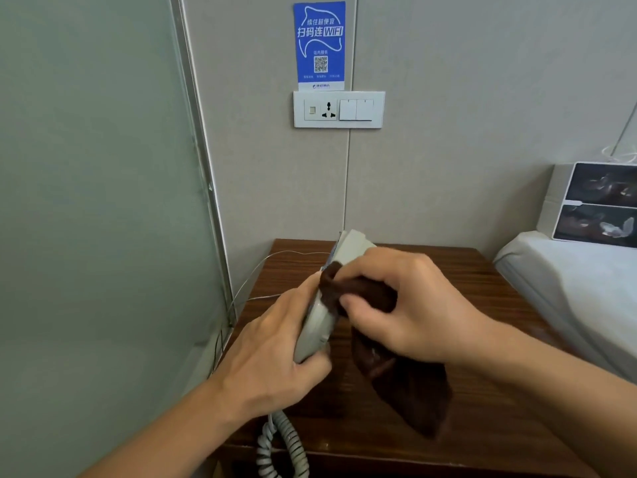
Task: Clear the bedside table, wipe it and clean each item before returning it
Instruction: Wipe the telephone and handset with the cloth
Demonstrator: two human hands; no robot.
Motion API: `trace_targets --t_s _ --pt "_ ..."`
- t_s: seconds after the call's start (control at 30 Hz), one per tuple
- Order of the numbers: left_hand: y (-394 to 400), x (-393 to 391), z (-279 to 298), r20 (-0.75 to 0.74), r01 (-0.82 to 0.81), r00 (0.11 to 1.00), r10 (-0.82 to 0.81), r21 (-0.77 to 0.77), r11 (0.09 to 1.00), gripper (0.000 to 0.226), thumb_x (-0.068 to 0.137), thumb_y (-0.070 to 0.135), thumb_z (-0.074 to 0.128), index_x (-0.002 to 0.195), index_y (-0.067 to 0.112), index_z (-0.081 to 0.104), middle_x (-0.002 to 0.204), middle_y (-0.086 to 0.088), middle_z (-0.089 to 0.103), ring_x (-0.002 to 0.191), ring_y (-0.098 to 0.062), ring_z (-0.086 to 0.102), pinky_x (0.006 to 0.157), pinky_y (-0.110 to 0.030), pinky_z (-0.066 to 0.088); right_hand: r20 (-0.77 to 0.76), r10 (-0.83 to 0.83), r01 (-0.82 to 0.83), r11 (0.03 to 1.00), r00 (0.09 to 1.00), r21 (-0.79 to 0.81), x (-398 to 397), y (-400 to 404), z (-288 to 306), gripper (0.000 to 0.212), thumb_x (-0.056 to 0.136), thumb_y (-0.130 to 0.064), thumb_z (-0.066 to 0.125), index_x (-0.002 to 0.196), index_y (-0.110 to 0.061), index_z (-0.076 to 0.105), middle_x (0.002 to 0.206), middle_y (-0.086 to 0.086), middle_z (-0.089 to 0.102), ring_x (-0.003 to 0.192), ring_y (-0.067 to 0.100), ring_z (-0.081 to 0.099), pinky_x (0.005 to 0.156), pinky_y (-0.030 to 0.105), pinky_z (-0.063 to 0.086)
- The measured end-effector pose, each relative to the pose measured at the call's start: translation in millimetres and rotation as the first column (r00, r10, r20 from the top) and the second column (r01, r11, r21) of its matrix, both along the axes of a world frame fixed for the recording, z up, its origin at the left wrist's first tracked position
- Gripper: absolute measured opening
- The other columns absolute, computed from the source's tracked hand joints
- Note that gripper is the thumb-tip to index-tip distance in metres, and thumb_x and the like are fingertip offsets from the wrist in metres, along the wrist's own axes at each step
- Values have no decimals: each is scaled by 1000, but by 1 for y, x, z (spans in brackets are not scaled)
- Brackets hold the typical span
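Observation:
My left hand (275, 353) grips a grey telephone (319, 326), tilted up on its edge above the dark wooden bedside table (482, 281). My right hand (406, 305) holds a dark brown cloth (410, 384) bunched against the telephone's upper side; the rest of the cloth hangs down over the table. A grey coiled cord (282, 443) drops from under my left hand past the table's front edge. Most of the telephone is hidden behind my hands and the cloth.
Thin grey cables (255, 270) run from the telephone down the gap at the left wall. A socket and switch panel (339, 109) and a blue WiFi sign (319, 43) are on the wall. A white bed (579, 288) with a boxed item (596, 205) lies to the right.

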State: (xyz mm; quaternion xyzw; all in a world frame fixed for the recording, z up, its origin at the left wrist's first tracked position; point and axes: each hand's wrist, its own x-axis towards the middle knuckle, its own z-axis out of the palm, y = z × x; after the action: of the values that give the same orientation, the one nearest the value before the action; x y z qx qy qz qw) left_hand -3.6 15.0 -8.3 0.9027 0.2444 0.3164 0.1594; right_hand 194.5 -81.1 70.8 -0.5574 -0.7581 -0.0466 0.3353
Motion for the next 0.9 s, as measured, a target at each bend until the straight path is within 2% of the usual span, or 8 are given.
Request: trace_targets --t_s 0.13,0.2,0.3,0.37,0.43,0.5,0.7,0.9 --pt "1 1 -3 0 -11 1000 11 -3 1000 93 91 42 65 153 60 -2 146 33 34 119 2 50 94 -19 44 -74 -263 265 964 962 14 37 44 -3 18 92 -30 68 108 -27 76 94 -12 71 87 11 66 79 33 55" --pt "1 1 -2 11 -7 1000 7 -10 1000 92 92 43 64 152 63 -2 141 36 32 118 4 50 95 -21 48 -102 -312 311 950 945 -22 48 55 -5 20 94 -30 67 112 -27 75 94 -11 70 87 10 63 77 31 52" --pt "0 1 0 13 -5 1000 5 -19 1000 92 91 49 65 151 66 -3 139 41 30 118 9 46 94 -16 44 -83 -324 323 946 942 -32 47 52 -17 27 97 -37 64 122 -29 70 99 -8 64 89 10 60 74 23 43" --pt "-1 -1 1 -60 -7 998 6 -1 1000 102 87 56 68 153 63 -9 144 41 23 124 12 36 99 -19 40 -131 -340 341 940 931 -15 45 45 -26 30 97 -40 64 126 -31 68 100 -8 62 91 10 58 74 20 41" --pt "-2 -5 -1 -181 9 983 3 67 998 118 80 59 72 154 56 -21 157 33 18 135 5 31 105 -26 41 -170 -358 360 933 918 -14 47 42 -30 32 97 -39 65 128 -30 67 101 -8 61 92 10 57 76 22 41" --pt "-2 -9 -6 -267 19 964 10 107 994 126 78 56 75 153 51 -26 163 21 18 141 -2 29 103 -27 43 -188 -361 360 932 913 -43 51 41 -32 33 98 -39 65 130 -29 67 105 -6 62 96 11 58 80 26 43" --pt "-4 -11 -12 -261 -3 965 39 138 990 114 86 50 70 161 40 -16 161 9 32 137 -7 28 93 -14 34 -255 -315 302 949 914 -88 53 43 -38 38 98 -43 63 135 -30 64 113 -3 64 104 14 59 85 28 44" --pt "-20 -1 -10 -258 -26 964 60 132 991 109 88 44 68 165 30 -7 159 6 40 129 -7 45 87 -15 36 -332 -267 263 963 905 -57 59 31 -41 33 97 -46 60 128 -35 66 113 -12 70 111 10 62 97 45 53"
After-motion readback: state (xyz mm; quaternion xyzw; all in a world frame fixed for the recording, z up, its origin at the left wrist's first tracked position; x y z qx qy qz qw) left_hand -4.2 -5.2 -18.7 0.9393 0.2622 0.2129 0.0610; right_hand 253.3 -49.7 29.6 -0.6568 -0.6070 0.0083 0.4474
